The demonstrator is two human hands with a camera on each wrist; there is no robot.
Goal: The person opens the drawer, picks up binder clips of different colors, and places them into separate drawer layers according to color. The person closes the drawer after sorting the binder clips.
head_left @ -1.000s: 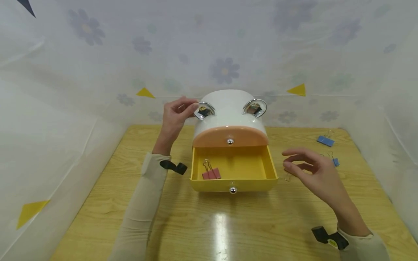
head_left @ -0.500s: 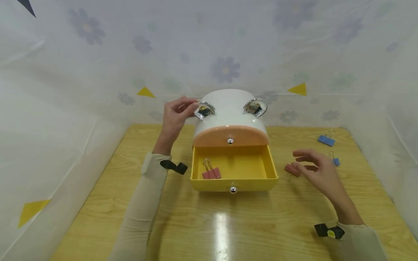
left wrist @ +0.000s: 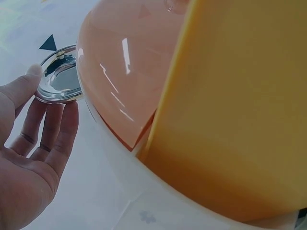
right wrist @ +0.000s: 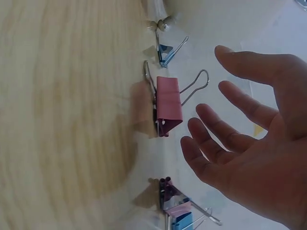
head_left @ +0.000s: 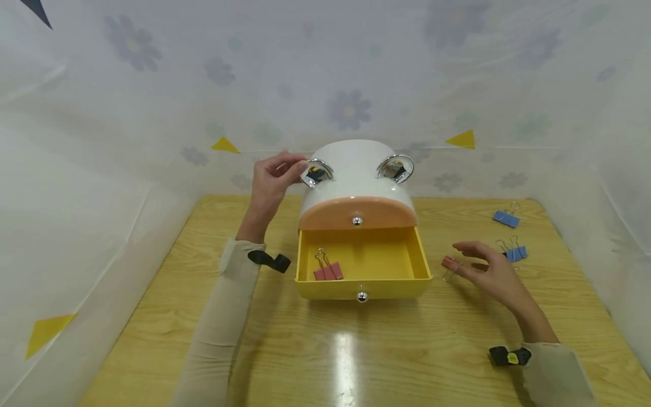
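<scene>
Your left hand (head_left: 272, 178) rests against the left side of the white organiser (head_left: 356, 169), fingers straight and relaxed. The left wrist view shows what the head view cannot: your thumb tip and fingertips (left wrist: 62, 112) touch the rim of the chrome ring handle (left wrist: 60, 79) without curling round it. Below the peach upper drawer (head_left: 357, 213), the yellow lower drawer (head_left: 362, 285) stands pulled out, and one pink binder clip (head_left: 327, 270) lies in its front left corner.

Your right hand (head_left: 490, 271) hovers low over the wooden table (head_left: 346, 350), just right of the drawer, fingers spread and loosely bent, holding nothing. In the head view, your fingers hide most of the second pink clip (right wrist: 169, 105), leaving only a pink edge and a wire loop visible. The right wrist view shows it whole, lying on the table just beyond your fingertips (right wrist: 192, 143), apart from them.

A blue clip (head_left: 515, 252) lies just past that hand, and another blue clip (head_left: 506, 218) sits farther back near the right corner.
</scene>
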